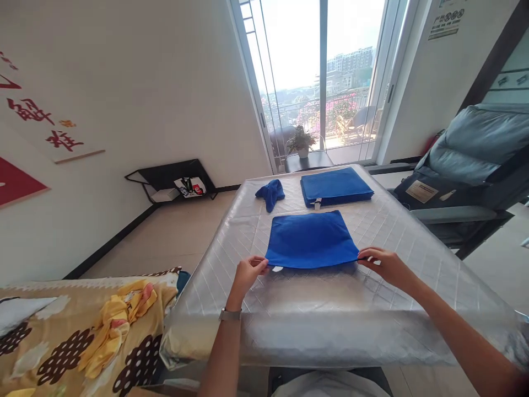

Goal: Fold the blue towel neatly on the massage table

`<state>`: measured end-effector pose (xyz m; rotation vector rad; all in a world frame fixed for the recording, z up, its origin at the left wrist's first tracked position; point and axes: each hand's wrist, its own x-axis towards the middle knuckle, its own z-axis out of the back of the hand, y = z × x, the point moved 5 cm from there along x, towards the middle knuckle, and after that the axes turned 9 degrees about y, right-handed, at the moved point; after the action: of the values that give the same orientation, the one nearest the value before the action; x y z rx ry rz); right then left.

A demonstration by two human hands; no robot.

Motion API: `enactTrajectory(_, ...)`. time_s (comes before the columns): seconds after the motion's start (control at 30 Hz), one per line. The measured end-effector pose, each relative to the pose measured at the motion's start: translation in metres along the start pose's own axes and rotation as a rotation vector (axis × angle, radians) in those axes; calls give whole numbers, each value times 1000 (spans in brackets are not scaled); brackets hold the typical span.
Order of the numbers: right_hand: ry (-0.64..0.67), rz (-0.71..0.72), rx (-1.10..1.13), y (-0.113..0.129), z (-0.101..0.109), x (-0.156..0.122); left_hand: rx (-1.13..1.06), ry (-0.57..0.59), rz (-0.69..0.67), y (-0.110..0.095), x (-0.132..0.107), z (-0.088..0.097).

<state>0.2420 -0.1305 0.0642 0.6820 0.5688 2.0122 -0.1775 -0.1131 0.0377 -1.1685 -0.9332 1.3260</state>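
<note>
Head view: A person's left hand (pixel 250 269) and right hand (pixel 384 264) clamp their fingers (pixel 258 264) on the near corners of a flat blue cloth (pixel 312 240), in from the worktop's (pixel 330 342) near edge. Beyond, near the far corners, lie a crumpled blue cloth (pixel 271 194), left, and a blue stack (pixel 338 186), right.

The sliding glass door (pixel 323 82) glows with daylight; right of it stands a grey recliner (pixel 471 146), left of it a white wall (pixel 165 82) and a black rack (pixel 163 177) on beige floor tiles (pixel 192 220).
</note>
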Motion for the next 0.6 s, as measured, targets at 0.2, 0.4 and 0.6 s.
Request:
enactTrajectory(0.2, 91, -51, -41, -22, -33, -24, 98, -29, 85, 44, -19, -12)
enactTrajectory(0.4, 71, -38, -103, -23, -33, -33, 61, -59, 104, 44, -34, -12)
enactTrajectory(0.6, 38, -39, -163, -20, -38, -39, 222, -109, 158, 48, -34, -13)
